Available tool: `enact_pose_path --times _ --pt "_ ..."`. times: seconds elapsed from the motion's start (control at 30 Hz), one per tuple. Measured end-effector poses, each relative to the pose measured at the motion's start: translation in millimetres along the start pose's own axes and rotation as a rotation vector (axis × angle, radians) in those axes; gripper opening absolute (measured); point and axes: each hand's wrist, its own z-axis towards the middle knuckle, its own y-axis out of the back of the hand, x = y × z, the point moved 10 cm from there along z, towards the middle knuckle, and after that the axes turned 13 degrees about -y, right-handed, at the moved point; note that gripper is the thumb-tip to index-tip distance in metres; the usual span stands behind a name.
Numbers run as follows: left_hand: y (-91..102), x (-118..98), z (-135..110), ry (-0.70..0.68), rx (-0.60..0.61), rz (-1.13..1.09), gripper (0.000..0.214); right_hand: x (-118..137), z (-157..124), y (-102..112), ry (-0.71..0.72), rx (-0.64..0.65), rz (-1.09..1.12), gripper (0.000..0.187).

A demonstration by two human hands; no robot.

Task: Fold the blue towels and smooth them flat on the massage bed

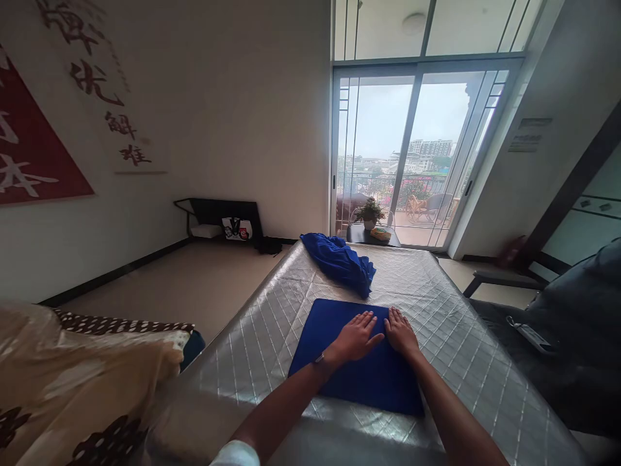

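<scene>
A flat, smooth blue cloth (354, 382), roughly rectangular, lies on the silver quilted cover (252, 356) in front of me. My left hand (356, 335) rests flat on its upper middle, fingers stretched out and thumb apart. Close beside it, my right hand (400, 331) lies flat near the cloth's upper right edge, its fingers pointing away from me. Neither hand grips anything. Beyond them, a crumpled blue cloth (339, 262) is heaped at the far left of the silver cover.
A patterned brown and tan blanket (111, 382) lies at the left. A dark sofa (582, 336) with a white power strip (531, 335) is at the right. Past the far edge stands a small chair (356, 234) with a potted plant (369, 213), before glass sliding doors (378, 129).
</scene>
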Motion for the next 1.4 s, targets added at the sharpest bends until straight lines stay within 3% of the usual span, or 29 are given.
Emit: enact_pose_path --times 0.13,0.2,0.27,0.37,0.57,0.67,0.93,1.13,1.3,1.4 --pt "-40.4 -11 60 0.066 0.029 -0.141 0.067 -2 -3 0 0.016 0.003 -0.016 0.062" --pt "-55.7 -4 70 0.162 0.052 -0.163 0.071 -3 -2 -1 0.012 0.002 -0.022 0.062" --pt "-63.6 6 64 0.228 0.076 -0.153 0.074 -3 -1 -2 0.009 -0.003 -0.024 0.061" --pt "-58.9 34 35 0.286 0.096 -0.105 0.076 -2 1 -1 0.001 -0.015 -0.021 0.063" --pt "-17.7 130 -61 0.552 0.164 0.044 0.079 -2 4 -2 -0.018 -0.027 -0.021 0.064" --pt "-4.3 154 -91 0.619 0.18 0.089 0.082 -1 2 -2 -0.018 -0.031 -0.033 0.064" --pt "-4.6 155 -94 0.629 0.14 0.051 0.086 13 0 13 0.048 -0.098 -0.093 0.063" --pt "-0.3 152 -95 0.622 0.099 0.017 0.084 10 5 2 -0.022 -0.029 -0.067 0.067" --pt "-3.3 162 -89 0.654 0.219 0.016 0.086 5 4 -2 -0.044 -0.035 -0.045 0.066" --pt "-2.7 166 -70 0.694 0.246 0.042 0.089 6 5 -3 -0.051 -0.042 -0.034 0.065"
